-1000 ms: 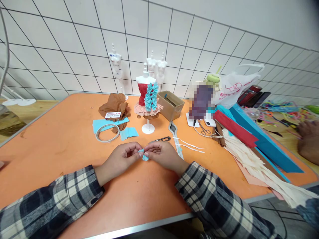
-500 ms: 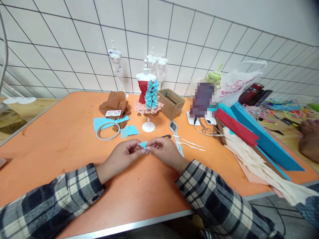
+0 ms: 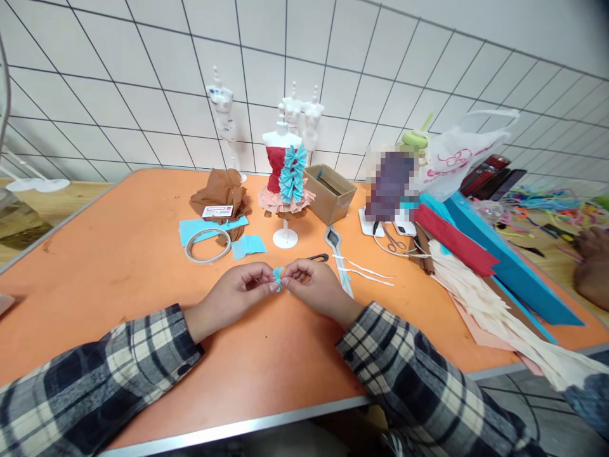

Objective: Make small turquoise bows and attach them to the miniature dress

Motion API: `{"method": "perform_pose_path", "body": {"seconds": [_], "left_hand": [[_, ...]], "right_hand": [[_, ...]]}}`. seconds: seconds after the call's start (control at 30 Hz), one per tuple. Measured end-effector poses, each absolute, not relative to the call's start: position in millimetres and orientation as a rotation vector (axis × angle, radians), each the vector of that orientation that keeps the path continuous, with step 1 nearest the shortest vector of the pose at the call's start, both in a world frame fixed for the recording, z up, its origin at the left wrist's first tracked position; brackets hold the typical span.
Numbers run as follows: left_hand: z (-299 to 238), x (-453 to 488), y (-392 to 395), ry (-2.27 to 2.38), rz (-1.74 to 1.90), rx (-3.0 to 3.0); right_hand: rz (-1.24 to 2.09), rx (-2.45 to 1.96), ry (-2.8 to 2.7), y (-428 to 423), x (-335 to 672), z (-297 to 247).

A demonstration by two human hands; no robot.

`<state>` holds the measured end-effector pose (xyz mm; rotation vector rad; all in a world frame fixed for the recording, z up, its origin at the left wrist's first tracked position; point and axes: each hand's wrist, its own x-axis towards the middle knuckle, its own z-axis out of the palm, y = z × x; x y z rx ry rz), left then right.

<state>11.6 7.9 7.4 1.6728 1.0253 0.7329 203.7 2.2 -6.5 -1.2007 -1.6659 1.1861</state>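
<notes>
A small piece of pleated blue crepe paper (image 3: 277, 277) is pinched between my two hands over the near middle of the table. My left hand (image 3: 235, 295) grips it from the left, thumb and fingertips pressed together. From the right my right hand (image 3: 320, 292) is closed on the same piece. Beyond them stands a white mini dress form (image 3: 280, 139) on a round base, wearing a red top, a column of blue paper bows and a pink ruffled skirt. Flat blue paper (image 3: 250, 247) and a roll of tape (image 3: 208, 246) lie to the left.
Crumpled brown paper (image 3: 219, 193) lies behind the tape. A cardboard box (image 3: 330, 195) stands right of the dress form. Thin white strips (image 3: 364, 271), scissors (image 3: 394, 240) and folded coloured paper (image 3: 457, 244) are at the right. Another person's hand (image 3: 592, 260) shows at the far right edge.
The blue piece has turned between my fingers, and its fanned pleats now show more upright. Both hands stay closed on it in nearly the same spot. The view has shifted slightly.
</notes>
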Motion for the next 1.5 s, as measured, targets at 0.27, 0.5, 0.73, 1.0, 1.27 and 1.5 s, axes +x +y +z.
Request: {"method": "perform_pose_path", "body": {"seconds": [0.27,0.5,0.73,1.0,1.27,1.5], "left_hand": [[12,11,5,0.993,0.681,1.663],[10,10,7,0.993,0.645,1.697],[13,10,7,0.951,0.655,1.643],[13,13,6,1.023,0.701,1.747],[12,10,12,1.148,0.810,1.796],[13,11,13,1.196,0.827,1.767]], "right_hand": [[1.365,-1.107,-1.562,0,204,1],[1.453,-1.149,-1.470,2,202,-5],[1.479,-1.126,-1.460,4,204,-2],[1.420,-1.148,-1.483,4,202,-6],[1.473,-1.196,-1.461,-1,202,-1],[1.492,-1.153,-1.477,2,212,6]]}}
